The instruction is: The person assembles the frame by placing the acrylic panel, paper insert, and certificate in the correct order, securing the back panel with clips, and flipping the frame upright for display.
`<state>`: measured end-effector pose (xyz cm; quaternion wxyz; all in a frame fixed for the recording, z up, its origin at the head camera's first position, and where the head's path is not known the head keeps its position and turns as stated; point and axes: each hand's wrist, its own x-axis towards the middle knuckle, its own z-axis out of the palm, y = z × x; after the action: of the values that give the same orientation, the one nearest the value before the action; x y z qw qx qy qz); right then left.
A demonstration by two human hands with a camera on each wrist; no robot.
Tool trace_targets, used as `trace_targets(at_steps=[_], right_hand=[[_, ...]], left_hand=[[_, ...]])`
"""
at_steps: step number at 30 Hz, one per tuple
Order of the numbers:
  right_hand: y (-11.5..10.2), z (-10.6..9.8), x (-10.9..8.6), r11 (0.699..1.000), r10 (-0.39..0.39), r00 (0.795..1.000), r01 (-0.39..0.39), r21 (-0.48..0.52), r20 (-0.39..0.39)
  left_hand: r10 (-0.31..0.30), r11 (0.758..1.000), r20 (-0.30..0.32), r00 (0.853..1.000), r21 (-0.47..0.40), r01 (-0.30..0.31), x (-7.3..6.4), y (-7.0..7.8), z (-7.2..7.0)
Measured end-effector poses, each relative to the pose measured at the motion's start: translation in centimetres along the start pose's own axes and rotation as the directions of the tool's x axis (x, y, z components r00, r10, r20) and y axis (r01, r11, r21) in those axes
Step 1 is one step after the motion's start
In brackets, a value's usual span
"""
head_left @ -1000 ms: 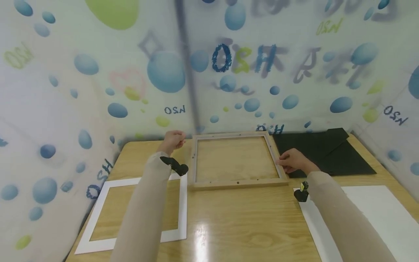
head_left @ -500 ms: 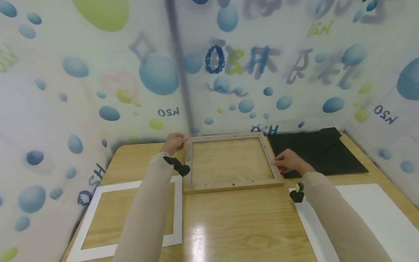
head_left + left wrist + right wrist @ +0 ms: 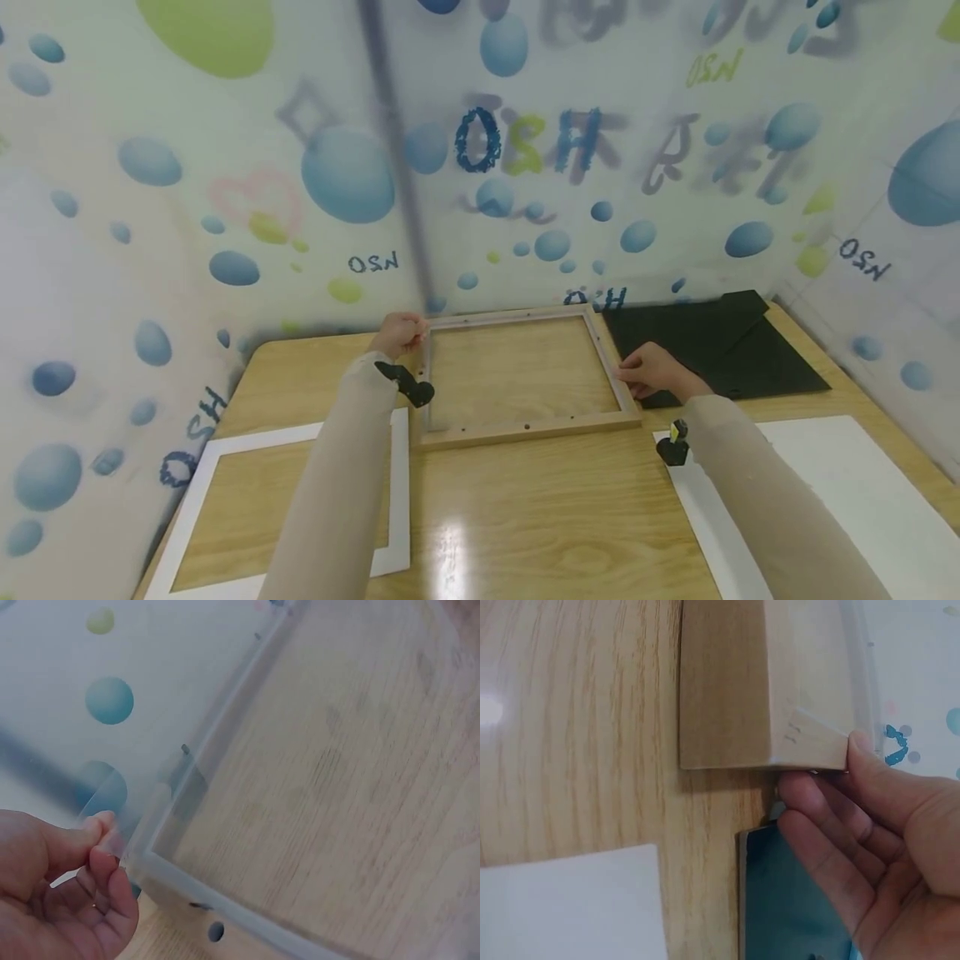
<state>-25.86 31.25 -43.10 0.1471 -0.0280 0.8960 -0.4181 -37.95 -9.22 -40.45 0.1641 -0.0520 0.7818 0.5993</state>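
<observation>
A light wooden frame (image 3: 527, 430) lies flat on the table, with a clear plastic sheet (image 3: 225, 795) over it. At the frame's back left corner, my left hand (image 3: 401, 335) pinches the edge of the clear sheet between thumb and fingers; the left wrist view shows the see-through corner there. Along the right rail, near the front corner, my right hand (image 3: 654, 370) grips the sheet's other edge, its thumb on top and index finger below, right at the wood. Small dark holes and marks dot the frame's rails.
A white mat with a cut-out window (image 3: 402, 492) lies at the front left, partly under my left forearm. A black backing board (image 3: 697, 346) lies right of the frame. A white sheet (image 3: 832, 475) is under my right forearm. A printed wall covering (image 3: 480, 233) rises behind the table (image 3: 525, 525).
My left hand has moved right, closer to the frame's back left corner, with the sheet's edge. My right hand stays by the right rail. The head view has turned slightly right.
</observation>
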Motion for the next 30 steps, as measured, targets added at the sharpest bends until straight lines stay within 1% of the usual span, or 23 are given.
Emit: trace_targets(at_steps=[1,3,5,7,8,10,13,16,22,25,30], right_hand=[[-0.1,0.0,0.0,1.000,0.001,1.000,-0.001,-0.009,-0.003],[-0.2,0.1,0.0,1.000,0.006,1.000,-0.006,-0.020,-0.011],[-0.2,0.2,0.0,0.999,0.005,1.000,-0.006,-0.031,-0.017],[-0.2,0.2,0.0,0.999,0.007,1.000,-0.008,-0.033,-0.020],[-0.2,0.2,0.0,1.000,0.005,1.000,-0.006,-0.027,-0.018],[-0.2,0.2,0.0,1.000,0.009,1.000,-0.009,-0.016,-0.016],[-0.2,0.2,0.1,0.999,0.027,0.999,-0.027,-0.017,-0.019],[-0.2,0.3,0.1,0.999,0.047,0.999,-0.048,-0.018,-0.021],[-0.2,0.2,0.0,0.999,0.039,0.999,-0.039,0.016,-0.005],[-0.2,0.2,-0.1,0.999,0.028,1.000,-0.028,0.024,-0.001],[-0.2,0.1,-0.3,1.000,0.017,1.000,-0.017,0.024,0.000]], left_hand=[[0.016,1.000,0.020,1.000,-0.021,-0.015,1.6,-1.0,-0.4],[0.015,0.999,0.020,1.000,-0.029,-0.015,2.0,-1.3,-0.4],[0.018,0.999,0.016,1.000,-0.041,-0.018,2.1,-1.4,-0.5],[0.023,0.999,0.019,1.000,-0.050,-0.022,1.9,-1.4,-0.6],[0.008,0.999,0.000,1.000,-0.039,-0.008,0.4,-0.5,-0.3],[0.010,0.999,0.005,1.000,-0.049,-0.010,0.2,-0.4,-0.4],[0.004,0.998,0.007,1.000,-0.058,-0.004,0.4,-0.4,-0.4],[-0.004,0.999,0.009,1.000,-0.047,0.004,0.7,-0.4,-0.5],[-0.038,0.998,0.008,0.999,-0.041,0.039,1.1,-0.4,-0.5],[-0.048,0.998,0.009,0.999,-0.034,0.049,1.0,-0.2,-0.5],[-0.076,0.996,0.012,0.997,-0.037,0.076,0.5,0.3,-0.5]])
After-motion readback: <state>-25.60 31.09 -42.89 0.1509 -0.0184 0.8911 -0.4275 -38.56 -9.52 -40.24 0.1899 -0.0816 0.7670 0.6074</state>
